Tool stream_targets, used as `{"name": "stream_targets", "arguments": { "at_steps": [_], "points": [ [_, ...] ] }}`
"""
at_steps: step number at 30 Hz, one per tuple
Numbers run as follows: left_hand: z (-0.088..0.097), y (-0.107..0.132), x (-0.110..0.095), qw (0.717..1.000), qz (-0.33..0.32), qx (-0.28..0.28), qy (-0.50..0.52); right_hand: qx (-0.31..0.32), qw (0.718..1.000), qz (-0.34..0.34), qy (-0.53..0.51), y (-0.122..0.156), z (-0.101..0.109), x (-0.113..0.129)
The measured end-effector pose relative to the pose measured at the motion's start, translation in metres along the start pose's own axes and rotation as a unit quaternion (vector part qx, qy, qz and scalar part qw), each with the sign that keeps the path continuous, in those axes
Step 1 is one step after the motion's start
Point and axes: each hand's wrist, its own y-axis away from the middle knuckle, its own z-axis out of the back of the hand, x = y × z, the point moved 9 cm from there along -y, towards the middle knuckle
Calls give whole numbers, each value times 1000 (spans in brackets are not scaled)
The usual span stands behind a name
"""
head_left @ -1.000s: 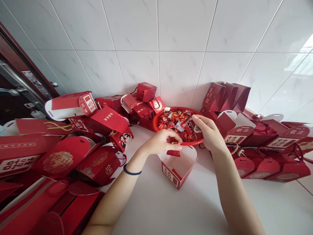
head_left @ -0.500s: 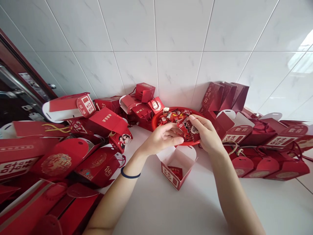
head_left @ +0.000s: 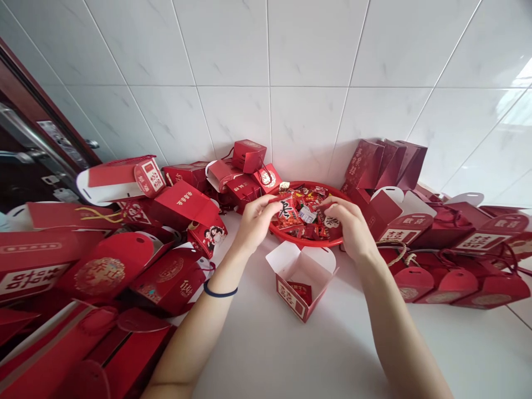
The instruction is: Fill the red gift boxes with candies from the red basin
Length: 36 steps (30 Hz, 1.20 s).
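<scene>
My left hand (head_left: 254, 224) pinches a shiny red candy packet (head_left: 286, 215) with a black character on it, over the left side of a red plastic basin (head_left: 310, 243). At the basin's right side my right hand (head_left: 348, 224) is closed on a dark red candy packet (head_left: 330, 217) with white marks, partly hidden by the fingers. Many small wrapped candies (head_left: 310, 197) fill the basin, mostly red. In front of it stands an open red and white gift box (head_left: 305, 274), flaps up, with a red packet (head_left: 301, 290) lying inside.
Several red gift boxes (head_left: 166, 277) are piled on the left, and more (head_left: 403, 219) stand in rows on the right. Small boxes (head_left: 248, 156) are stacked at the back against the white tiled wall (head_left: 233, 50). A dark door (head_left: 25, 138) is at far left.
My hands have moved apart. The left has gone up and left and now holds a red packet; the right keeps a packet, lower on the basin's right side.
</scene>
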Motion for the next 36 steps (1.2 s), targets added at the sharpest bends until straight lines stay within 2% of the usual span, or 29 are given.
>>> {"name": "stream_targets", "arguments": {
  "at_steps": [2, 4, 5, 7, 9, 13, 15, 18, 25, 29, 31, 33, 36],
  "points": [
    [9, -3, -3, 1000, 7, -19, 14, 124, 986, 0, 113, 4, -15, -1],
    [14, -4, -5, 999, 13, -24, 25, 268, 941, 2, 208, 15, -35, -8],
    [14, -5, -6, 999, 15, -22, 27, 321, 914, 0, 247, 21, -42, -14],
    [15, -5, -8, 999, 16, -14, 25, 362, 879, -4, 310, 26, -47, -23],
    [13, -4, -9, 1000, 15, 5, 13, 335, 880, 8, 336, 23, -45, -23],
    [-2, 1, -9, 996, 4, 81, -33, 222, 933, 72, 274, 12, -33, -4],
    [-13, 5, -9, 991, -3, 126, -42, 197, 951, 88, 222, 11, -27, 5],
    [-26, 10, -8, 985, -4, 168, -31, 205, 961, 88, 161, 14, -25, 11],
    [-41, 15, 0, 981, -3, 189, -32, 186, 977, 76, 73, 14, -22, 16],
    [-39, 18, 1, 974, 8, 211, -78, 190, 970, 74, 130, 12, -20, 11],
    [-39, 22, -2, 953, -16, 249, -174, 204, 958, 74, 189, 13, -19, 9],
    [-39, 28, 0, 908, -26, 304, -287, 231, 940, 76, 237, 16, -22, 7],
    [-34, 39, 16, 830, 38, 380, -406, 293, 907, 66, 295, 22, -34, -1]
  ]
}}
